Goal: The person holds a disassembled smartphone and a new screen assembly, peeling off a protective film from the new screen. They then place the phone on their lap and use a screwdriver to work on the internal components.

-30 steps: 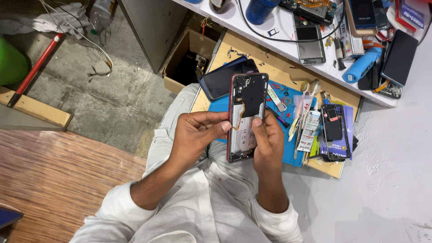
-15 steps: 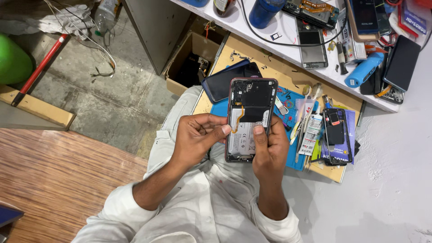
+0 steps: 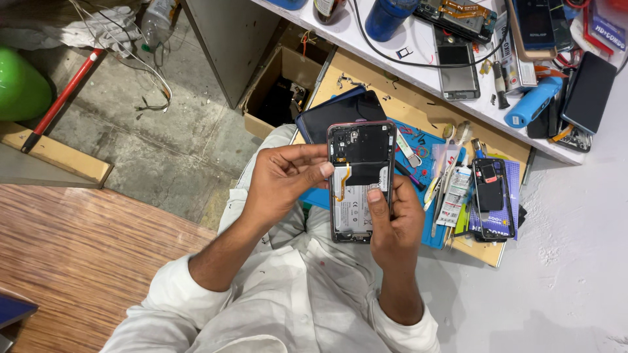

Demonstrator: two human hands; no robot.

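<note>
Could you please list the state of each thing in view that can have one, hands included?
Opened phone: back cover off, battery and boards exposed, held up in both hands.
Left hand: grips the phone's left edge, thumb on its inside.
Right hand: holds the phone's lower right, thumb pressed on its inside.
Dark phone: lying flat behind the opened one.
Second opened phone: lying flat on the board.
Cardboard box: open.

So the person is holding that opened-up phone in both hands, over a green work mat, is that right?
Not quite: the head view shows the mat is blue, not green. The opened phone is indeed held in both the left hand and the right hand.
</note>
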